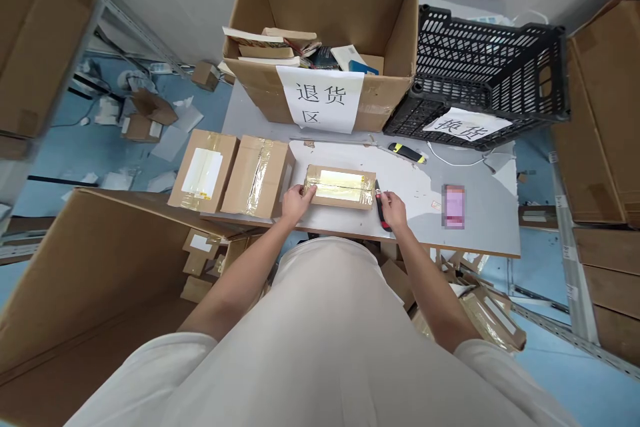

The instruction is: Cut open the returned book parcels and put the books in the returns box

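A small taped cardboard box [340, 200] with a white label lies flat on the table in front of me. My left hand [296, 204] grips its near left corner, with the thumb on top. My right hand [395, 209] is closed on a red and black utility knife [381, 205], its tip against or very near the box's right end. Whether the blade touches the cardboard, I cannot tell. Two larger taped boxes, one labelled [197, 177] and one plain on top [247, 180], stand to the left of the small box.
Behind stands a big open carton [260, 90] of books, beside a black plastic crate [530, 103]. A yellow and black knife [407, 152] and a blurred pink rectangle [454, 207] lie on the table [493, 207]. A large open carton [100, 267] is at my left.
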Demonstrator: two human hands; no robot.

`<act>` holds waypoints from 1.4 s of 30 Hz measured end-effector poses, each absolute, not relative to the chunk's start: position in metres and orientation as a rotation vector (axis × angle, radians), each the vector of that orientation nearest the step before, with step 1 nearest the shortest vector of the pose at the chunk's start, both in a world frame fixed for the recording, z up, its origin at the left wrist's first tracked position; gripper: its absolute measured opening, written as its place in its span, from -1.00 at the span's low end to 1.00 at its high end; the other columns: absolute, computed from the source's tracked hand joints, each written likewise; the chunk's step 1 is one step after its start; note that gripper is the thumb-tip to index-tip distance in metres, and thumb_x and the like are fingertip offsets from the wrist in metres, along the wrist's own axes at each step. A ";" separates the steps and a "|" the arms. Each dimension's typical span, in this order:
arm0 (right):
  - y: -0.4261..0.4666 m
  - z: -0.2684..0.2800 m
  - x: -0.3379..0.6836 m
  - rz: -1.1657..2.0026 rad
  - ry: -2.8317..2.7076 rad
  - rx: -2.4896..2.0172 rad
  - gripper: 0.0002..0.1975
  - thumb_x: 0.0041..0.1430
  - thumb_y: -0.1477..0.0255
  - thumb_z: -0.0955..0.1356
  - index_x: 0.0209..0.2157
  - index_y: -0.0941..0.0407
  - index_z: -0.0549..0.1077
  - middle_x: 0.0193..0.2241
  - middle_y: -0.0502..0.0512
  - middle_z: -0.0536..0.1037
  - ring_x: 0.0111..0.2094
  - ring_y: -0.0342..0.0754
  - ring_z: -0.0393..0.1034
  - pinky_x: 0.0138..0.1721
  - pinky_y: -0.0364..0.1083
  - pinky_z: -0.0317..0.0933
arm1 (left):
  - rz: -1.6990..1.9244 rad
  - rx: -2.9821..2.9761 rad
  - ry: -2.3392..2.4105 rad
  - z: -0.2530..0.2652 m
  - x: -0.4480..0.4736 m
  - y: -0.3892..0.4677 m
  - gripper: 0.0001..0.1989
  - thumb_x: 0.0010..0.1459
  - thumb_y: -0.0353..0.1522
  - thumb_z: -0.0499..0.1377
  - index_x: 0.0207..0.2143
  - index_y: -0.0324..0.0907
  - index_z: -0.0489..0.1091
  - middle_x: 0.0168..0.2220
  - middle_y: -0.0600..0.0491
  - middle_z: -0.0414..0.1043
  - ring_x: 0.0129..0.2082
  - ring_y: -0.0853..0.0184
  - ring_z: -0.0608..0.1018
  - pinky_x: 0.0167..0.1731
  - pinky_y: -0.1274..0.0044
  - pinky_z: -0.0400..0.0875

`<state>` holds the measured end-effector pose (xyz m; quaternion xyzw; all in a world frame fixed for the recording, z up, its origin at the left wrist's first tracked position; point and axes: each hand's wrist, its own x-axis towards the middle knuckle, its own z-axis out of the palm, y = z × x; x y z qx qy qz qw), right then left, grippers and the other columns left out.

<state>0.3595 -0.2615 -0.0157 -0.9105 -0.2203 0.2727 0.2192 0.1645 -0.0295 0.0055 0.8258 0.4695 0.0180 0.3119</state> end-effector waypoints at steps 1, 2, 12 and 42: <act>-0.267 -0.021 0.359 0.740 -0.593 -2.628 -0.56 0.28 0.18 0.15 0.04 0.15 0.31 -0.05 0.26 0.43 -0.04 0.07 0.34 -0.04 -0.01 0.19 | 0.040 2.169 1.247 0.006 0.164 -0.030 -0.48 0.16 0.05 -0.01 -0.37 -0.22 0.46 -0.35 -0.11 0.51 -0.31 0.18 0.50 -0.37 0.50 0.23; -0.270 -0.026 0.358 0.759 -0.594 -2.726 -0.52 0.22 0.19 0.24 0.09 0.15 0.27 -0.01 0.28 0.40 0.01 0.11 0.31 -0.03 0.01 0.19 | 0.033 2.160 1.254 0.007 0.164 -0.031 -0.47 0.17 0.04 -0.02 -0.34 -0.22 0.47 -0.33 -0.12 0.52 -0.29 0.17 0.51 -0.34 0.49 0.25; -0.284 -0.031 0.366 0.781 -0.666 -2.677 -0.35 0.19 0.45 0.18 0.30 0.19 -0.05 0.05 0.37 0.32 0.04 0.16 0.30 -0.01 0.12 0.23 | 0.191 2.104 1.205 0.007 0.149 -0.049 -0.38 0.27 -0.04 -0.11 0.12 -0.33 0.27 0.02 -0.28 0.38 -0.01 0.11 0.47 -0.01 0.34 0.33; -0.127 0.098 0.364 0.885 -2.500 -2.243 -0.25 0.20 0.64 0.15 0.35 -0.11 -0.15 -0.12 0.23 0.44 -0.25 0.05 0.46 -0.26 -0.08 0.19 | 0.367 2.611 0.455 -0.040 0.155 -0.059 -0.61 0.32 -0.40 -0.08 0.15 -0.17 0.29 0.16 -0.17 0.32 0.27 0.17 0.24 0.21 0.18 0.15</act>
